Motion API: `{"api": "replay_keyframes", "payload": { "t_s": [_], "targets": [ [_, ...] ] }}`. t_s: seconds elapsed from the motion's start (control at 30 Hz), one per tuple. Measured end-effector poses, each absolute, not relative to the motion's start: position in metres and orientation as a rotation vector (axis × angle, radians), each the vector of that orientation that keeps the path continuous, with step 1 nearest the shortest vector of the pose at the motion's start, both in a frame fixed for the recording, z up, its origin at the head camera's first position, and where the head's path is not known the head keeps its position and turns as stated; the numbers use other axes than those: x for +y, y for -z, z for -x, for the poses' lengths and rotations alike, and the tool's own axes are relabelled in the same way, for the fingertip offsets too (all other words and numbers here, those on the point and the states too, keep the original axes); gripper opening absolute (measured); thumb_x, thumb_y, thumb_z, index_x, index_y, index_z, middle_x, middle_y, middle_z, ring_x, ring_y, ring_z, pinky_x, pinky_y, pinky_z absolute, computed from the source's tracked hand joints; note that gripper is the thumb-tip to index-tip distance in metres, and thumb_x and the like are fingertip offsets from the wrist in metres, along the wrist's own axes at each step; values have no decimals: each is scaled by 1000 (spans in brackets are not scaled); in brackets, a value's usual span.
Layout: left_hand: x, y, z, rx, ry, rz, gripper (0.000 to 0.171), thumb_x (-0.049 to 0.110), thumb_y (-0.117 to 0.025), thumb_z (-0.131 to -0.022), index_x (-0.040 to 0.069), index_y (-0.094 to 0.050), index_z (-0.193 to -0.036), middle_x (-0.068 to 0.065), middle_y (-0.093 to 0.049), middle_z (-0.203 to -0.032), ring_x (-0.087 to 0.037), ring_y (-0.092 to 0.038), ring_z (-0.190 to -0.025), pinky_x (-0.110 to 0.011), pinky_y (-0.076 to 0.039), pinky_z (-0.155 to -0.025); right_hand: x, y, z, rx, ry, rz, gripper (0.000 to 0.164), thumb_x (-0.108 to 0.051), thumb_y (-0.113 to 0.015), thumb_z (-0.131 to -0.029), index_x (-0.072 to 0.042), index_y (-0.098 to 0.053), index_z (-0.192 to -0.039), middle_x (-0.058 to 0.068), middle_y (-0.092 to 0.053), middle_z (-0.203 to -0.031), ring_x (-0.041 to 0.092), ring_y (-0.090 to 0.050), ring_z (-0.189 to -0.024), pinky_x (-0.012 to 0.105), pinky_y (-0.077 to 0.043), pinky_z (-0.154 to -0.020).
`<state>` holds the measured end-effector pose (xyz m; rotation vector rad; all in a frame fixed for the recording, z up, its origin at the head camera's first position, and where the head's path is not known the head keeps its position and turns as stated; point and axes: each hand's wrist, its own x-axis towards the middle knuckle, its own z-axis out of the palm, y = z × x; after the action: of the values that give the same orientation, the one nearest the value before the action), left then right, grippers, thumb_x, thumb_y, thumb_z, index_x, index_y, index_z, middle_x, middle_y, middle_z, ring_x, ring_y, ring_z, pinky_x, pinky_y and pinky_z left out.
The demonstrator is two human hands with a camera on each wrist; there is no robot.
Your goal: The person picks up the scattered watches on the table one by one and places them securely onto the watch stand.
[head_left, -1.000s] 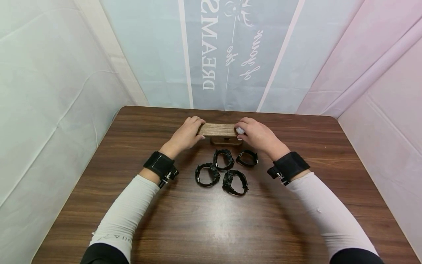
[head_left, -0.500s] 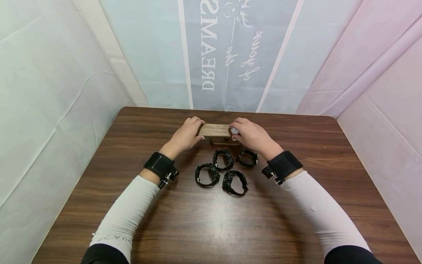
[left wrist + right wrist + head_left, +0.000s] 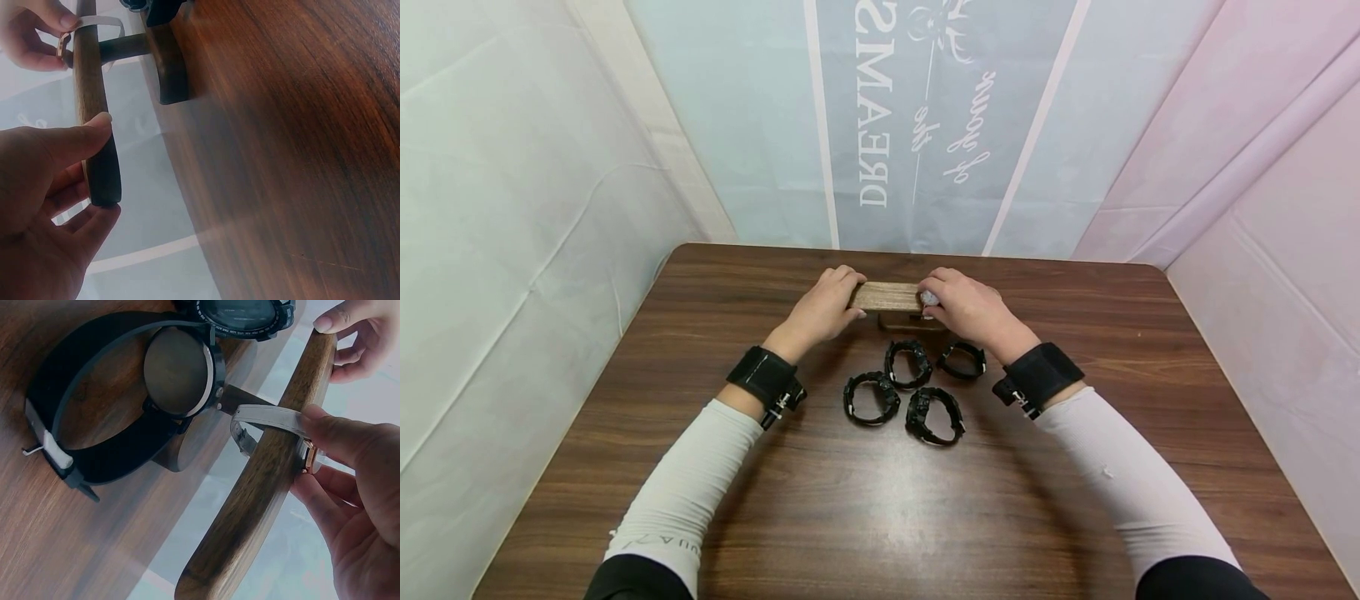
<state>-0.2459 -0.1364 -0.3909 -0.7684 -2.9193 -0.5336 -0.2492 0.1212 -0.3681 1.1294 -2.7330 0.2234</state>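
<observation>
A wooden T-bar watch stand (image 3: 887, 297) stands near the table's far edge. My left hand (image 3: 823, 308) grips the left end of its bar, thumb on one side and fingers round the other. Looped over the bar is a watch with a white strap (image 3: 269, 417) and a rose-gold case. My right hand (image 3: 973, 307) pinches that watch at its case, thumb on the strap. The right end of the bar is covered by the right hand in the head view. In the left wrist view the post and dark base (image 3: 169, 69) show beneath the bar.
Several black watches with closed straps lie on the brown wooden table (image 3: 880, 517), just in front of the stand: one (image 3: 908, 364) nearest it, others (image 3: 871, 398) (image 3: 935, 415) closer to me, and a slimmer one (image 3: 962, 360) at right. A printed curtain (image 3: 917, 125) hangs behind.
My right hand has slid left along the bar with the white-strapped watch, slowing in the last half second. The left hand and the black watches have stayed put.
</observation>
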Motion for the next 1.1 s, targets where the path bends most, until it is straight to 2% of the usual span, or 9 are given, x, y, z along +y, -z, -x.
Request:
{"api": "replay_keyframes", "payload": {
  "t_s": [0.23, 0.93, 1.1],
  "targets": [
    [-135, 391, 245, -2915, 534, 760, 53, 27, -66, -85, 5, -46, -130, -8, -47, -127, -24, -40, -115, -36, -41, -94, 118, 369, 251, -2696, -233, -1179, 35, -22, -69, -82, -9, -60, -113, 10, -56, -109, 22, -55, -95, 34, -51, -73],
    [-133, 392, 245, -2914, 531, 739, 53, 26, -66, -85, 5, -46, -129, -8, -47, -125, -25, -40, -114, -36, -41, -94, 117, 370, 252, -2696, -260, -1155, 31, -22, -69, -83, -11, -60, -110, 8, -55, -106, 23, -52, -97, 36, -51, -73],
    [-134, 391, 245, -2925, 528, 726, 53, 27, -65, -85, 6, -46, -130, -8, -46, -126, -24, -39, -114, -36, -42, -93, 117, 368, 250, -2699, -266, -1136, 35, -24, -69, -82, -12, -59, -114, 8, -54, -109, 22, -51, -100, 37, -51, -75]
  ]
}}
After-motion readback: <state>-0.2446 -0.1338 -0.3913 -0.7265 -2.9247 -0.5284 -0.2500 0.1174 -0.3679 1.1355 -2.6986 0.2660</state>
